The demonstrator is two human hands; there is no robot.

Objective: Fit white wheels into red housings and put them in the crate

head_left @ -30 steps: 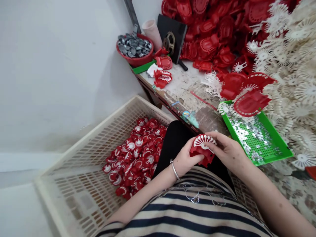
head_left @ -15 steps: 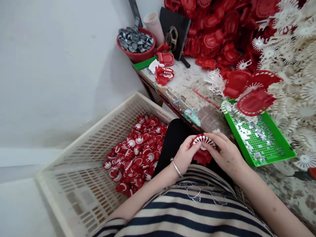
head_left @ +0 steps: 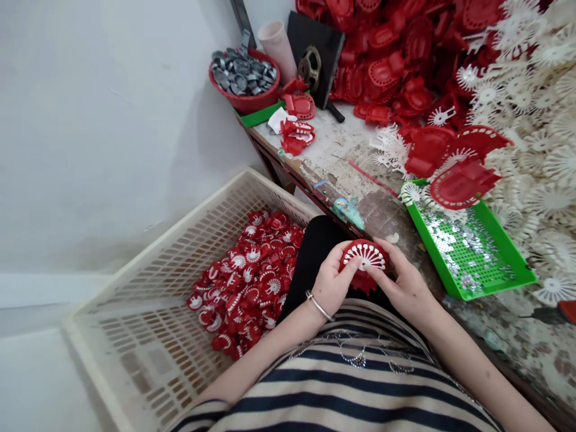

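Note:
Above my lap, a red plastic piece with a white fan-shaped insert (head_left: 365, 254) is held between both hands. My left hand (head_left: 333, 279) grips its left side, thumb on the white insert. On its right side, my right hand (head_left: 402, 277) is closed, with the thumb also against the white spokes. The lower red part hangs below the thumbs. To the right, on the table, lies a green tray (head_left: 497, 264) with small shiny metal pieces in it. Red pieces (head_left: 463, 183) rest over the tray's back edge.
A cream crate (head_left: 157, 246) holding many red-and-white pieces (head_left: 252, 282) stands at left. On the table (head_left: 333, 144) are a red bowl (head_left: 265, 99) of grey parts, a pink cup (head_left: 278, 45), a red pile (head_left: 387, 66), a white pile (head_left: 549, 150) and a red-handled tool (head_left: 567, 311).
The held piece has been tilted so that its white fan faces up towards me more fully. My right hand has shifted slightly left, its thumb now on the insert's middle.

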